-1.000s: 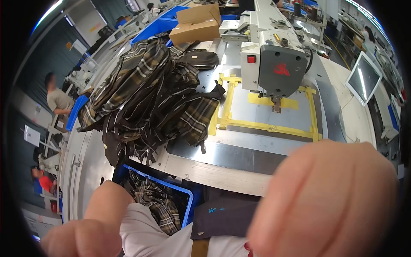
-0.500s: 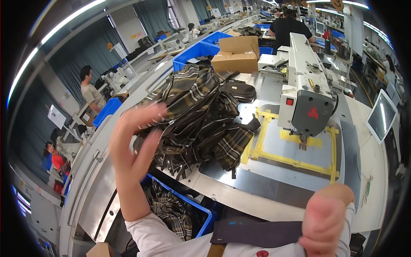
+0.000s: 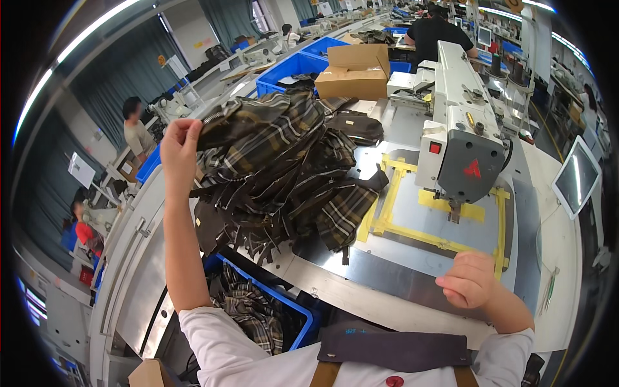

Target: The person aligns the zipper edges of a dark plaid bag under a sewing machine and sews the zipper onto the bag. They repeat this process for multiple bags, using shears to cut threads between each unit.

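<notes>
A heap of dark plaid fabric pieces with zippers (image 3: 271,148) covers the machine bed's left half. My left hand (image 3: 182,145) is raised at its upper left, thumb and fingers pinched on a zippered plaid piece. My right hand (image 3: 467,280) hovers over the front of the metal plate (image 3: 406,264), fingers curled, with nothing visible in them. Right of the heap stands an industrial sewing machine (image 3: 469,168) above a template outlined in yellow tape (image 3: 425,242). A blue bin (image 3: 300,308) of more plaid fabric sits below the front edge.
A cardboard box (image 3: 351,77) and blue bins (image 3: 274,82) stand behind the heap. A tablet (image 3: 576,175) is at the right. A worker in black (image 3: 438,39) sits ahead; others in beige (image 3: 138,138) and red (image 3: 87,235) are at the left.
My left hand rose from the lower left to the heap's upper left and took hold of a piece. My right hand moved from close below the camera to over the plate's front.
</notes>
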